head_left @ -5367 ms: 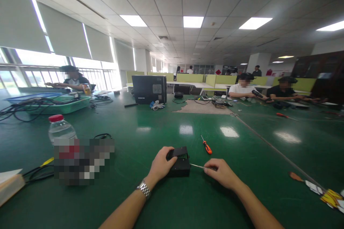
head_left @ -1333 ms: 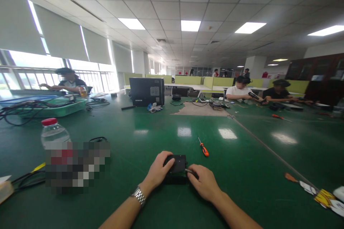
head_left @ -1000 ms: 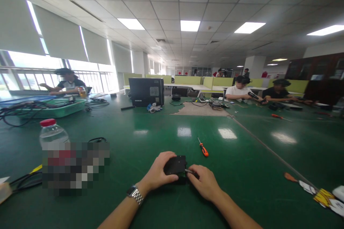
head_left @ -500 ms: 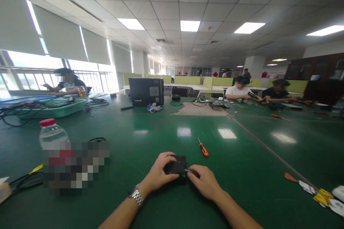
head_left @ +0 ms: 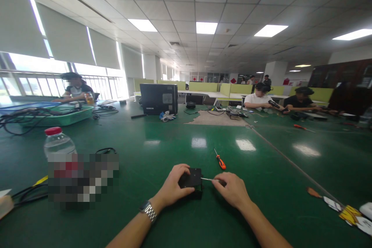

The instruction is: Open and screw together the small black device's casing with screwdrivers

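A: Where's the black box (head_left: 190, 181)?

B: On the green table (head_left: 261, 170), low and centre, right in front of the person. The left hand (head_left: 174, 184) grips it, fingers curled over the top and near side, pinning it flat.

A: And the other hand?

B: The right hand (head_left: 232, 190) is pinched shut around a thin metal tool (head_left: 209, 179). Its handle is hidden in the fingers; the shaft runs level to the left, and the tip sits at the box's right edge. Whether it has entered a seam or screw head, I cannot tell.

A: So which step is this?

B: My reading: working on the box's right side with the tool tip, prying or driving something there, while the left hand braces the case.

A: What does the next move ask for?

B: I'd judge a steady brace from the left hand, and the shaft kept in line with the edge so the tip doesn't skid across the plastic.

A: Anything else close by?

B: An orange screwdriver (head_left: 220, 159) lies just beyond the right hand, apart from it. A bottle (head_left: 58, 142) with a red cap stands well to the left. Farther back are a black case (head_left: 159, 99) and a green tray (head_left: 62, 117) full of cables, with other people seated at the far edges.
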